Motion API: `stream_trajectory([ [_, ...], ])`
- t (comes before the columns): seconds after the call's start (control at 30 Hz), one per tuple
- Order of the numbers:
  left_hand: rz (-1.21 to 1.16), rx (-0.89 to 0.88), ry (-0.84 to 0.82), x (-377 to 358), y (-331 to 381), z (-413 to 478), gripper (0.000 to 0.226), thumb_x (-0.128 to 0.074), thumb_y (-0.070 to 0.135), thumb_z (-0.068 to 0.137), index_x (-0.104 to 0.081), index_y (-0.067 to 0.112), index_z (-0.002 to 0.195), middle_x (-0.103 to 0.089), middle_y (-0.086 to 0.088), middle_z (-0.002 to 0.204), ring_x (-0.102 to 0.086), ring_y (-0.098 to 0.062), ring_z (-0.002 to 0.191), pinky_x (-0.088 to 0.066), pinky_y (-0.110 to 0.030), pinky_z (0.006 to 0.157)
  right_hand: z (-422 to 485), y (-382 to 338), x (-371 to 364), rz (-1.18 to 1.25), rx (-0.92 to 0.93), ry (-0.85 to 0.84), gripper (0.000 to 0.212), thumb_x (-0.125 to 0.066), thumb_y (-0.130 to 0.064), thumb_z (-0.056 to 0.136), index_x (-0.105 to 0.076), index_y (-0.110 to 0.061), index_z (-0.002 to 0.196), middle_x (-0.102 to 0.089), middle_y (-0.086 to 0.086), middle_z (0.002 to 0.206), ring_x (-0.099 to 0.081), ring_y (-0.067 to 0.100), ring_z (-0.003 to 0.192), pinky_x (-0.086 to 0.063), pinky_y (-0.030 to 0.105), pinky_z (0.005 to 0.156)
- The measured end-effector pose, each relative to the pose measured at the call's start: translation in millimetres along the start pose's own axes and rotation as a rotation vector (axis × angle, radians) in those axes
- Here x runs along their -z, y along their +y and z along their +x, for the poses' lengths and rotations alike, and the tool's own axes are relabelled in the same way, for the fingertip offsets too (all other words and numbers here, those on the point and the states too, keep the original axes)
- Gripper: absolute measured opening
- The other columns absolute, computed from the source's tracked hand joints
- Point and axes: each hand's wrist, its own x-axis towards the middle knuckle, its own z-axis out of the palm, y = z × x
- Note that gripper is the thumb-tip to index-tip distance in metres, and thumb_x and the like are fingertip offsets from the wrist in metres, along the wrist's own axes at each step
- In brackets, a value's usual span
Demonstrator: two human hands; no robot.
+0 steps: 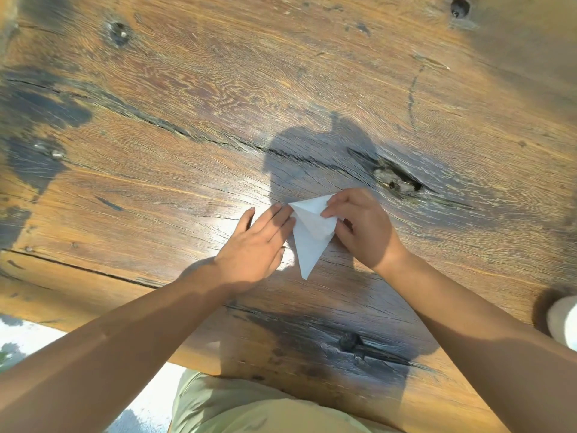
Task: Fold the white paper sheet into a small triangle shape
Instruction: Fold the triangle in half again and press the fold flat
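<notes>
Pressing light, limp white paper (312, 235) flat on the desk (187, 120) — left hand (254, 245) open-palmed at its edge, right hand (362, 226) pinching the upper fold — best held at creases.

Place: an outdoor sitting spot is suggested, not an indoor room.
Surface (187, 89): rough, weathered planks, cracked and knotted, with dark stains, are seen throughout.
Light: hard sunlight and sharp shadows (327, 157) are cast across the wood.
Ground (28, 339): pale, sunlit paving is glimpsed near left.
</notes>
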Motion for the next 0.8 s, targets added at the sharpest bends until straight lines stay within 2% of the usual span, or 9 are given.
stream_trajectory([
  [0.13, 0.015, -0.02, -0.016, 2, -3, -3, 0.056, -0.042, 0.028, 0.094, -0.036, 0.009, 0.147, -0.03, -0.013, 0.157, -0.021, -0.028, 0.147, -0.024, -0.056, 0.114, -4, 3, -4, -0.06, 0.082, -0.032, 0.025, -0.072, 0.009, 0.076, -0.074, 0.0, 0.099, -0.066, 0.021, 0.103, -0.062, 0.044, 0.097, -0.049, 0.047, 0.083],
  [0.27, 0.036, -0.005, -0.023, 1, 1, -3, 0.058, -0.043, 0.03, 0.095, -0.034, 0.009, 0.148, -0.028, -0.013, 0.158, -0.02, -0.028, 0.148, -0.02, -0.057, 0.116, -14, 3, -13, -0.108, 0.077, -0.074, 0.035, -0.064, 0.008, 0.073, -0.074, -0.005, 0.104, -0.063, 0.023, 0.114, -0.058, 0.046, 0.11, -0.047, 0.051, 0.093],
  [0.37, 0.033, -0.006, -0.011, 1, 2, -3, 0.057, -0.045, 0.029, 0.095, -0.035, 0.01, 0.148, -0.03, -0.014, 0.157, -0.023, -0.03, 0.147, -0.022, -0.057, 0.115, -20, 4, -18, -0.147, 0.099, -0.08, 0.036, -0.057, 0.005, 0.074, -0.075, -0.006, 0.104, -0.063, 0.025, 0.116, -0.057, 0.048, 0.112, -0.047, 0.054, 0.093],
  [0.47, 0.043, -0.018, 0.004, 1, 2, -2, 0.055, -0.051, 0.027, 0.092, -0.041, 0.011, 0.144, -0.035, -0.015, 0.153, -0.028, -0.031, 0.144, -0.027, -0.058, 0.112, -25, 5, -20, -0.166, 0.06, -0.061, 0.037, -0.047, -0.006, 0.08, -0.072, -0.005, 0.107, -0.06, 0.025, 0.12, -0.056, 0.046, 0.113, -0.047, 0.052, 0.095],
  [0.53, 0.032, -0.013, 0.005, 1, 2, 0, 0.054, -0.053, 0.025, 0.09, -0.042, 0.011, 0.142, -0.037, -0.016, 0.15, -0.028, -0.032, 0.142, -0.028, -0.06, 0.11, -28, 3, -21, -0.166, 0.007, -0.023, 0.033, -0.053, -0.003, 0.081, -0.069, -0.005, 0.109, -0.059, 0.022, 0.12, -0.054, 0.042, 0.114, -0.047, 0.048, 0.095],
  [0.6, 0.025, -0.001, -0.002, 1, 4, 2, 0.054, -0.053, 0.024, 0.088, -0.043, 0.011, 0.14, -0.038, -0.018, 0.148, -0.028, -0.033, 0.141, -0.028, -0.061, 0.108, -29, -2, -21, -0.164, -0.032, 0.02, 0.027, -0.059, -0.003, 0.082, -0.066, -0.006, 0.108, -0.059, 0.016, 0.114, -0.057, 0.036, 0.104, -0.049, 0.042, 0.087],
  [0.7, 0.049, 0.019, -0.017, 1, 7, 3, 0.055, -0.051, 0.025, 0.088, -0.042, 0.012, 0.14, -0.038, -0.019, 0.146, -0.027, -0.033, 0.141, -0.029, -0.061, 0.107, -33, -15, -23, -0.092, -0.199, 0.008, 0.018, -0.055, -0.026, 0.088, -0.053, -0.016, 0.103, -0.057, 0.001, 0.096, -0.058, 0.025, 0.074, -0.048, 0.036, 0.061],
  [0.8, 0.058, 0.031, -0.01, 1, 9, 4, 0.055, -0.052, 0.024, 0.086, -0.043, 0.011, 0.139, -0.04, -0.02, 0.144, -0.029, -0.034, 0.14, -0.03, -0.062, 0.106, -38, -26, -34, -0.068, -0.425, -0.046, 0.022, -0.054, -0.041, 0.09, -0.041, -0.024, 0.094, -0.059, -0.008, 0.072, -0.057, 0.021, 0.061, -0.043, 0.033, 0.053],
])
